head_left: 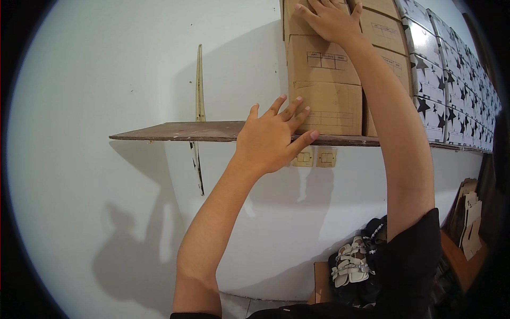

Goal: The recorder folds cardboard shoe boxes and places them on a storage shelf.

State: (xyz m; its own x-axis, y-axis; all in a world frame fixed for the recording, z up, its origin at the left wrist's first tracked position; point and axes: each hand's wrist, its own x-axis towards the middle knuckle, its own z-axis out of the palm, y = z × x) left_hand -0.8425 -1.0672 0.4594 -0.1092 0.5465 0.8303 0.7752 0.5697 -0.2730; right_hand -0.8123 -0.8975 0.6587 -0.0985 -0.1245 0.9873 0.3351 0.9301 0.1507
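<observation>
Brown cardboard boxes stand stacked on a brown wall shelf (175, 131). My right hand (333, 20) reaches up and lies with spread fingers against the front of the upper box (295, 24), whose top is cut off by the picture's edge. Below it are a middle box (324, 58) and a bottom box (332, 98), each with a printed grid on its front. My left hand (268, 135), fingers apart, is at the lower left corner of the bottom box, by the shelf's front edge. Whether its fingertips touch the box, I cannot tell. Neither hand grips anything.
More brown boxes (385, 32) and white boxes with black stars (429, 80) line the shelf to the right. A metal bracket (200, 90) is on the wall. Light switches (326, 157) sit under the shelf. Lower right are sandals (351, 266) and flattened cardboard (471, 223).
</observation>
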